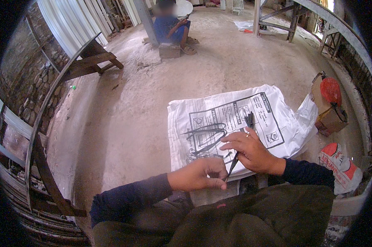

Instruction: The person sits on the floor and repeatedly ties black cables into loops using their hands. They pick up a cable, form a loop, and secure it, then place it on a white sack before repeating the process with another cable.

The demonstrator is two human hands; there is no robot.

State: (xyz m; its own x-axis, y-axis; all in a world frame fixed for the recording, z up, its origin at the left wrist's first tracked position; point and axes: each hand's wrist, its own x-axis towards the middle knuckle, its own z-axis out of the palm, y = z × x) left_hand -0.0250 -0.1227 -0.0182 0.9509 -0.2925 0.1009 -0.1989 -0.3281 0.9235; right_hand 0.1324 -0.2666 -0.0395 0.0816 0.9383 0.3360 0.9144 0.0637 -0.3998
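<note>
My right hand [256,153], with a ring on one finger, closes around a thin bundle of black strips [233,164]. The bundle's flared upper end sticks out past the fingers, and its narrow lower end slants toward my left hand [202,174]. The left fingers are curled, with thumb and forefinger pinched at that lower tip. Beneath both hands lies a white woven sack [180,113] with black print, spread flat. Several loose black strips [212,131] lie on it, some bent into loops, left of my right hand. The strips' exact material cannot be made out.
To the right are a cardboard box [332,119] with a red plastic bag [331,90] and a red-and-white sack [340,166]. A wooden-legged bench [91,61] stands left. Ahead, a person in blue [171,29] sits low beside a post. Another table frame [293,24] is far right.
</note>
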